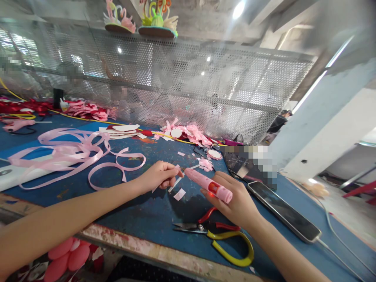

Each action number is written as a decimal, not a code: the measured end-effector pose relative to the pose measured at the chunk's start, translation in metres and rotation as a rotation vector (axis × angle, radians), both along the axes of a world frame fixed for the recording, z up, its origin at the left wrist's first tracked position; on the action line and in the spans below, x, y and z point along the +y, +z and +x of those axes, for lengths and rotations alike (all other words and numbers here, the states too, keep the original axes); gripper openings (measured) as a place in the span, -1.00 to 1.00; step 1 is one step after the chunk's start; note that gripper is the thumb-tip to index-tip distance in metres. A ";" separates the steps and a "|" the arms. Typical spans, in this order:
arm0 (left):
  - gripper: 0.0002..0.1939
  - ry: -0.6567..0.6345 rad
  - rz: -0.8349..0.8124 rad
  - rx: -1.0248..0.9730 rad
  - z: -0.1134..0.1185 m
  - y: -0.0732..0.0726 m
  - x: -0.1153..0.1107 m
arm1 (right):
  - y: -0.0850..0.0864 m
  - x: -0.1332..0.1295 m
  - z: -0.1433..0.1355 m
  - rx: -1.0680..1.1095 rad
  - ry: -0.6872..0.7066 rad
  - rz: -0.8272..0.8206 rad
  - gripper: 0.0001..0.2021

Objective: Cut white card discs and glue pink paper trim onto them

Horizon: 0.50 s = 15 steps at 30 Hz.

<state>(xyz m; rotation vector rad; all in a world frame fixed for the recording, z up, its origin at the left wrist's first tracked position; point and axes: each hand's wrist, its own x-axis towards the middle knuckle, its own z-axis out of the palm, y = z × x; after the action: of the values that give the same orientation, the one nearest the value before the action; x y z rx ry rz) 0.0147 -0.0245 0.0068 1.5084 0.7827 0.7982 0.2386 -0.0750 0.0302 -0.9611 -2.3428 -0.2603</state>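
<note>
A craft workshop: the blue counter [147, 219] has a scuffed, paint-stained front edge [132, 246], with scissors [226, 235] lying near it. Loops of pink ribbon [84, 154] spread toward its left end, and heaps of pink and red pieces [195, 134] line the far edge, before a perforated metal screen [176, 78]. Swan-like ornaments [157, 21] show above that, under bare concrete beams [266, 11].
</note>
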 end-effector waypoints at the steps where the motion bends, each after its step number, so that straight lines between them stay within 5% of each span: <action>1: -0.63 0.002 -0.005 -0.004 0.000 0.000 0.000 | 0.000 0.000 0.000 -0.003 -0.003 -0.002 -0.75; 9: -0.66 0.011 -0.002 -0.021 -0.002 0.000 0.002 | -0.001 0.002 0.002 -0.042 -0.078 0.025 -0.71; 15: -0.67 0.035 -0.089 -0.082 0.001 0.003 -0.002 | -0.013 0.015 0.012 -0.172 -0.405 -0.015 -0.78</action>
<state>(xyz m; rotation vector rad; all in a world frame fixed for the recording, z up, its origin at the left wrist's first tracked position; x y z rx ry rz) 0.0156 -0.0266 0.0096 1.3773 0.7758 0.8356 0.2504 -0.0597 0.0169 -1.4699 -2.2827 -0.5027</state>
